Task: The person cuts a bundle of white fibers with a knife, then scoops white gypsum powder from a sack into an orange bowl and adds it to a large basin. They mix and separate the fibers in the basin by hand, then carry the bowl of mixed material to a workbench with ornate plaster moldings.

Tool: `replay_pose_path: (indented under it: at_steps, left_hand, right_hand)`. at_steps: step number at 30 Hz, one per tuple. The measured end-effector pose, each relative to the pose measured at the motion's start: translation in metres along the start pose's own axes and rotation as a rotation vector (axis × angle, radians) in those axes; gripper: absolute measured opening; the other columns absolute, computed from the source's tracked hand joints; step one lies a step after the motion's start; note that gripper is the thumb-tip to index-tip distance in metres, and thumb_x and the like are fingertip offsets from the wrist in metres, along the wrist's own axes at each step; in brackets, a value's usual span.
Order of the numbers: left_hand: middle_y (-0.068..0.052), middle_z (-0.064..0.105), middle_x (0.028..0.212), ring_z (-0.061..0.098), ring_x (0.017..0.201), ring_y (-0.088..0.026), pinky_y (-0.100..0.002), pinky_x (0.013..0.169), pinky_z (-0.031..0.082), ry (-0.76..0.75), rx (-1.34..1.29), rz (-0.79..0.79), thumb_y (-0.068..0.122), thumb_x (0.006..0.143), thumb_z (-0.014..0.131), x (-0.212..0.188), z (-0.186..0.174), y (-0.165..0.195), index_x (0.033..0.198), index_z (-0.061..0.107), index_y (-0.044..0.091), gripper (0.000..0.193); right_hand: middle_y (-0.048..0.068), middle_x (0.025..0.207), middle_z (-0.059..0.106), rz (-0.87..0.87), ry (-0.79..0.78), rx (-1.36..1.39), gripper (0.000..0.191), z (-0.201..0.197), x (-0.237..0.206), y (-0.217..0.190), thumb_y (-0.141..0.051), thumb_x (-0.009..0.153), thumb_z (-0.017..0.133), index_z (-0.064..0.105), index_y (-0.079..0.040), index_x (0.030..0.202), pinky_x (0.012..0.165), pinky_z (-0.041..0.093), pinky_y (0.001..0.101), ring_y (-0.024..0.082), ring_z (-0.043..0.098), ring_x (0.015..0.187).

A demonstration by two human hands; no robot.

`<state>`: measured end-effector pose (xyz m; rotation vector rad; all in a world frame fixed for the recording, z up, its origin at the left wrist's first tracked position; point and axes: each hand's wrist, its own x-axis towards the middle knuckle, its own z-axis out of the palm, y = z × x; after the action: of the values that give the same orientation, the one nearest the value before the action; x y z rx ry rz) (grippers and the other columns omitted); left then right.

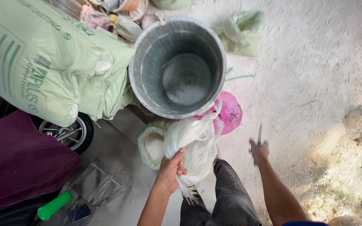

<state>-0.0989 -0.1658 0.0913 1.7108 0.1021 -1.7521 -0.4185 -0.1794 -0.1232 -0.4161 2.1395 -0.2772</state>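
Head view looks straight down: the left hand (170, 169) has its fingers (182, 161) curled tight around the gathered neck of a thin, see-through white plastic bag (191, 140). This bag is crumpled and glossy; it billows up above the fist toward the bucket, and a frayed tail hangs below the palm beside the dark trouser leg (231, 196). Well apart, the right hand (259, 150) is closed around a knife (259, 134), blade pointing away over the pale concrete floor (315, 83). Just beyond the bag sit a small open sack of white powder (151, 146), a pink bag (230, 112) and a grey bucket (177, 67), with large green sacks (42, 62) to the left.
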Motion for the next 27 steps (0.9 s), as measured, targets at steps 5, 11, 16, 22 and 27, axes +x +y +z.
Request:
replay_pose_path:
  at_steps: [5,11,16,22,27]
  left_hand:
    - [0.005,0.044,0.055,0.035,0.042,-0.007,-0.03,0.048,0.04,0.002,0.004,0.089,0.024,0.086,0.077,-0.034,-0.01,0.025,0.084,0.064,0.012,0.017]
    - [0.006,0.044,0.053,0.035,0.041,-0.006,-0.028,0.045,0.037,0.006,0.132,0.217,0.022,0.086,0.078,-0.1,-0.034,0.073,0.079,0.065,0.01,0.018]
    - [0.006,0.045,0.053,0.035,0.04,-0.005,-0.027,0.042,0.036,-0.006,0.3,0.307,0.022,0.085,0.078,-0.185,-0.054,0.121,0.075,0.063,0.009,0.022]
    - [0.005,0.044,0.051,0.034,0.039,-0.006,-0.029,0.038,0.034,0.061,0.444,0.421,0.017,0.085,0.077,-0.281,-0.057,0.168,0.076,0.062,0.009,0.019]
    - [0.004,0.045,0.052,0.033,0.039,-0.006,-0.029,0.039,0.033,0.113,0.593,0.551,0.017,0.087,0.074,-0.346,-0.039,0.176,0.082,0.065,0.006,0.015]
  right_hand:
    - [0.018,0.074,0.076,-0.041,-0.128,-0.409,0.054,-0.059,-0.057,0.081,-0.039,0.087,0.072,0.062,0.009,0.109,0.059,0.056,0.0389,0.027,0.071,0.06]
    - [0.015,0.073,0.074,-0.015,-0.263,-0.471,0.036,-0.084,-0.082,0.09,-0.032,0.093,0.064,0.065,-0.001,0.111,0.058,0.058,0.0417,0.027,0.072,0.062]
    - [0.018,0.079,0.071,-0.715,-0.396,-0.513,0.03,-0.082,-0.071,0.06,-0.033,0.094,0.061,0.068,-0.009,0.112,0.058,0.056,0.0434,0.033,0.069,0.067]
    - [0.022,0.077,0.072,-1.386,-0.53,-0.554,0.029,-0.055,-0.086,-0.003,-0.025,0.094,0.056,0.063,-0.002,0.111,0.063,0.059,0.047,0.036,0.073,0.069]
    - [0.021,0.077,0.071,-1.573,-0.431,-0.716,0.023,-0.035,-0.152,-0.041,-0.026,0.096,0.057,0.063,-0.004,0.098,0.067,0.057,0.0522,0.04,0.071,0.073]
